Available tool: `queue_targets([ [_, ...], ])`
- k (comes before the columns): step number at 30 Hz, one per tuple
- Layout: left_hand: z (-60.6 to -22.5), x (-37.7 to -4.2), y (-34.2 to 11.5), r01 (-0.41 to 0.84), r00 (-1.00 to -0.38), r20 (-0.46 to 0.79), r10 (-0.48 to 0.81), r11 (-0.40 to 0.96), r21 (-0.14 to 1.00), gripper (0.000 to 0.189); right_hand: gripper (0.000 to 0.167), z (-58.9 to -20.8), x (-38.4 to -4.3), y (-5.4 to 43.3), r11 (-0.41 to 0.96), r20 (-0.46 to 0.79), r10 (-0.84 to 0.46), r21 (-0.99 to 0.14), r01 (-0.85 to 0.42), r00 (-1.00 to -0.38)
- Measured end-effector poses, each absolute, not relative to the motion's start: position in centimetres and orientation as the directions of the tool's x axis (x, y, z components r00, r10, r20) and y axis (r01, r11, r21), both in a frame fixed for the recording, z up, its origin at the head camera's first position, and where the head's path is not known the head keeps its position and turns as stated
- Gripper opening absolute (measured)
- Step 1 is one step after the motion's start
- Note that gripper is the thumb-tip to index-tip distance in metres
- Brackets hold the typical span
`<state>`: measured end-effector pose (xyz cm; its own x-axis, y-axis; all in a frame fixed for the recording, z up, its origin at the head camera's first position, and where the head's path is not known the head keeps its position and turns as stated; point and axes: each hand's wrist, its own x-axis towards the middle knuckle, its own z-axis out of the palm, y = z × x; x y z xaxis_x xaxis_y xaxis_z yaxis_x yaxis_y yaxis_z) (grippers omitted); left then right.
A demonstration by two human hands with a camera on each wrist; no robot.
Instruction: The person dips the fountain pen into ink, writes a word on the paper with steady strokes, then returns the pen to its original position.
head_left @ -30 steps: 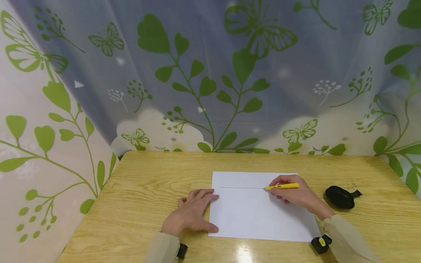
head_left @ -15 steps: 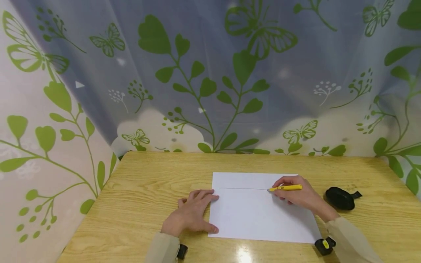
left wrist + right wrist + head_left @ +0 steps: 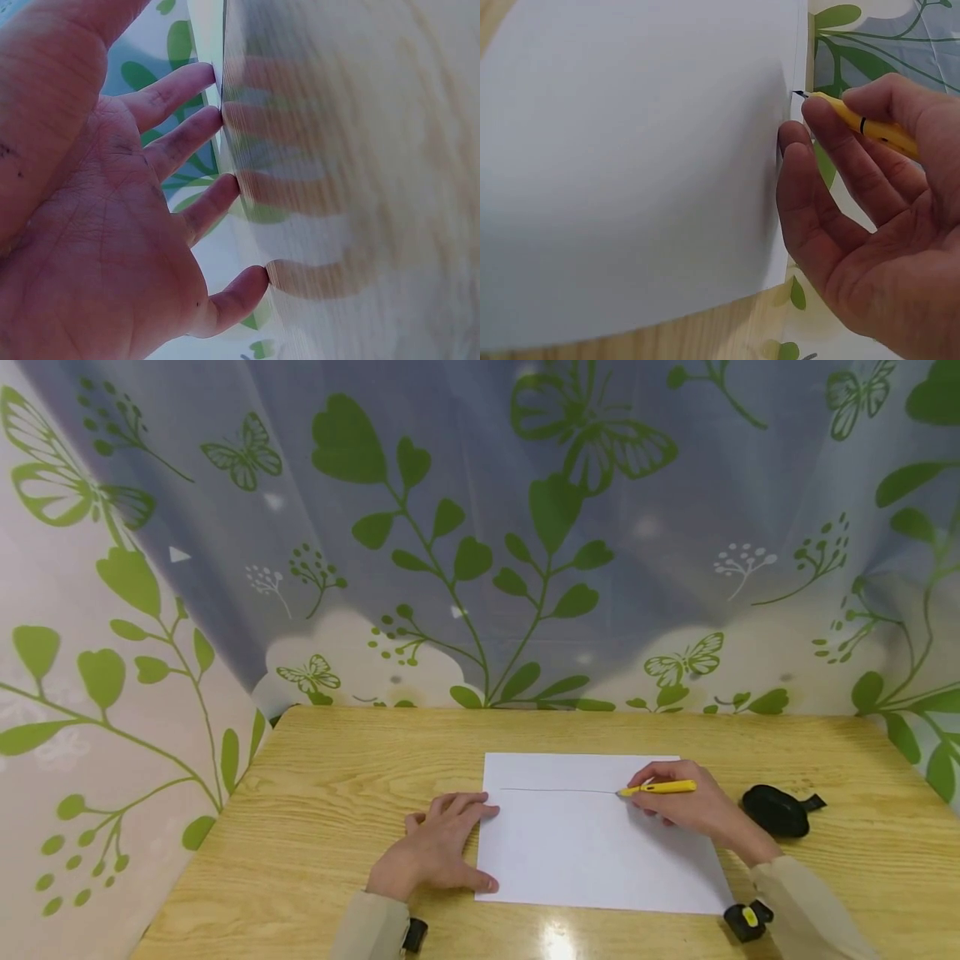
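A sheet of white paper [image 3: 577,852] lies on the wooden table, with one thin dark line [image 3: 555,790] running across its upper part. My right hand [image 3: 682,797] pinches a yellow fountain pen [image 3: 670,787] between thumb and fingers, its dark nib [image 3: 800,94] at the line's right end. The lower fingers of that hand rest at the paper in the right wrist view. My left hand [image 3: 438,847] lies with spread fingers at the sheet's left edge, thumb and a fingertip over the margin. In the left wrist view its fingertips [image 3: 251,281] touch the table surface.
To the right of the paper sits a small black oval case [image 3: 776,811] with a strap tab. The wooden table [image 3: 337,768] ends at a curtain [image 3: 465,527] printed with green leaves and butterflies. Black wrist devices [image 3: 747,922] sit by both sleeves.
My right hand has slid to the right with the pen, and the drawn line has grown longer that way. The left hand and the paper have stayed in place.
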<state>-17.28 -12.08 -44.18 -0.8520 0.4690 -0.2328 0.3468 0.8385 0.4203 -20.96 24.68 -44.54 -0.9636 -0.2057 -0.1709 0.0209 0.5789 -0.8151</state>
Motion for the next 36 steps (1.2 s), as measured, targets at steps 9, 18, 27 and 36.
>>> queue_targets([
  [9,-44.2,-17.3,-12.2,0.349,-0.853,-0.226,0.471,0.835,0.424,0.091,0.025,-44.5,-20.8,25.5,0.572,-0.181,-0.210,-0.820,0.029,-0.961],
  [18,-44.2,-17.3,-12.1,0.351,-0.851,-0.228,0.473,0.836,0.422,0.092,0.026,-44.3,-20.6,26.2,0.580,-0.182,-0.206,-0.814,0.031,-0.962],
  [27,-44.2,-17.3,-12.1,0.352,-0.853,-0.225,0.471,0.837,0.418,0.092,0.028,-44.0,-20.3,26.7,0.607,-0.201,-0.181,-0.793,0.052,-0.963],
  [36,-44.2,-17.3,-12.1,0.350,-0.851,-0.231,0.471,0.837,0.420,0.092,0.028,-43.9,-20.1,27.3,0.619,-0.197,-0.160,-0.784,0.057,-0.967],
])
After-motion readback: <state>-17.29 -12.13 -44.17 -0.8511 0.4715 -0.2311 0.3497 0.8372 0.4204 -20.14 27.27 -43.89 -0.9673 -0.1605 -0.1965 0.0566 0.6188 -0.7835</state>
